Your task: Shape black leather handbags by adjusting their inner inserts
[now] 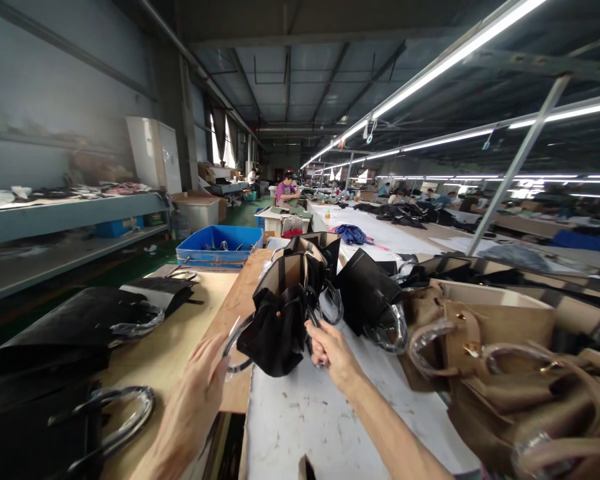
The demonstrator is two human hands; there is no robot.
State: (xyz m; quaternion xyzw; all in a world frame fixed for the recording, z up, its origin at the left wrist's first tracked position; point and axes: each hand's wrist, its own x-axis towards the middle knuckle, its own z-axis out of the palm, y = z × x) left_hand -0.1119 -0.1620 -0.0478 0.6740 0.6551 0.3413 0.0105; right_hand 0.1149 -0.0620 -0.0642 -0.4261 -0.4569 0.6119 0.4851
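Note:
A black handbag with a small gold-coloured stud is between my hands, at the near end of the white-covered table. My left hand is closed on one of its curved handles; the fingertips are partly turned away. On the other side, my right hand grips the opposite handle, its fingers curled round and the thumb on top. Beige and dark striped lining shows in the bag top just behind. Another black bag with a plastic-wrapped handle lies right of my right hand.
Brown handbags with wrapped handles crowd the right side. Flat black bag pieces lie on the wooden table at left. Beyond it stands a blue bin. Farther off, a person in a purple top is at a table.

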